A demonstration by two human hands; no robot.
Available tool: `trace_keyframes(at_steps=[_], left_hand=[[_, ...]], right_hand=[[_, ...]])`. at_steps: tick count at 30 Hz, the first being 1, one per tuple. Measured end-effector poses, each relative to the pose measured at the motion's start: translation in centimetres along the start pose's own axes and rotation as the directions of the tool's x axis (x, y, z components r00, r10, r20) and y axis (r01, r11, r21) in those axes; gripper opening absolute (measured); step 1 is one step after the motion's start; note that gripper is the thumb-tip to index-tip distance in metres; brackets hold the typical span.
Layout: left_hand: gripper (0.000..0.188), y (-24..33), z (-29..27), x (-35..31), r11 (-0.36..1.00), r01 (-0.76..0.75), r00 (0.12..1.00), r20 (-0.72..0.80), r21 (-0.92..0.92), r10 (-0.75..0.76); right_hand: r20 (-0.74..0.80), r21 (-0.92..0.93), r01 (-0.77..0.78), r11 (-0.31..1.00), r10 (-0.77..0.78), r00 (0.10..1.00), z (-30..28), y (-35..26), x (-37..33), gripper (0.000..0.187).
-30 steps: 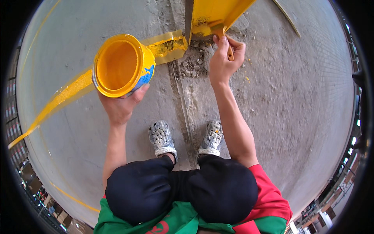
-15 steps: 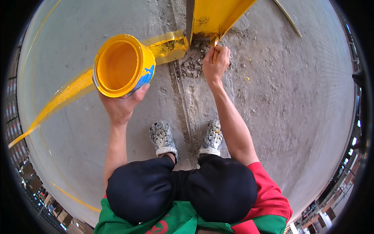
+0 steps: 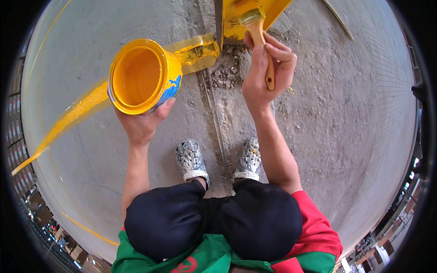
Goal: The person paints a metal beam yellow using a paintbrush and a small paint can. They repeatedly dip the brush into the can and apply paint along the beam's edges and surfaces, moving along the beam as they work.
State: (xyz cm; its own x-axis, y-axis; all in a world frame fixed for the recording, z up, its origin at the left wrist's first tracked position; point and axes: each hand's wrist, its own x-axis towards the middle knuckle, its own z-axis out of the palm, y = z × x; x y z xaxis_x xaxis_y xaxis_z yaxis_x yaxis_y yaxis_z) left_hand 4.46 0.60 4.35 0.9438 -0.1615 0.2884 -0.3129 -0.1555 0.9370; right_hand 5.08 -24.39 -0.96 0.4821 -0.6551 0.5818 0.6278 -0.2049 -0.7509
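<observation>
My left hand (image 3: pixel 142 123) is closed round the lower side of a yellow paint can (image 3: pixel 171 75), which tilts so that its open mouth faces me. Yellow paint coats its inside and rim, and a blue patch shows on its side. In my right hand (image 3: pixel 273 73) is a paintbrush (image 3: pixel 270 75), its wooden handle held between thumb and fingers. The bristles point away from me, over the face of a yellow steel beam (image 3: pixel 233 30). Dark, worn spots mark the beam near its foot. Whether the bristles touch it I cannot tell.
A yellow painted stripe (image 3: pixel 91 99) edged with tape (image 3: pixel 207 62) runs leftward from the beam's foot. Loose rubble (image 3: pixel 224 78) lies at the beam's base, on rough concrete. A thin strip (image 3: pixel 337 19) lies at the far right. My clogs (image 3: pixel 191 159) stand between both arms.
My right hand has risen and turned, bringing the brush from the beam's bottom corner up to its face, with the whole handle now showing. My left hand and the can have barely moved.
</observation>
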Motion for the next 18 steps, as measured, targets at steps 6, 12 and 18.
trace_keyframes(at_steps=[6, 12, 18], left_hand=[[0.084, 0.0, -0.3, 0.1, 1.000, -0.018, 1.000, 0.020, -0.008, 0.018], [0.086, -0.5, 0.1, -0.3, 1.000, -0.002, 1.000, -0.002, -0.026, 0.002], [0.091, -0.5, -0.1, 0.1, 0.989, -0.044, 0.996, 0.081, 0.143, 0.033]], right_hand=[[-0.031, -0.010, -0.386, 0.922, 0.386, 0.922, -1.8, 4.4, -3.4, 0.010], [-0.260, -0.265, -0.661, 0.703, 0.608, 0.750, -2.2, 5.2, -2.5, 0.013], [-0.118, 0.171, -0.260, 0.950, 0.282, 0.952, 1.4, -1.4, 0.5, 0.011]])
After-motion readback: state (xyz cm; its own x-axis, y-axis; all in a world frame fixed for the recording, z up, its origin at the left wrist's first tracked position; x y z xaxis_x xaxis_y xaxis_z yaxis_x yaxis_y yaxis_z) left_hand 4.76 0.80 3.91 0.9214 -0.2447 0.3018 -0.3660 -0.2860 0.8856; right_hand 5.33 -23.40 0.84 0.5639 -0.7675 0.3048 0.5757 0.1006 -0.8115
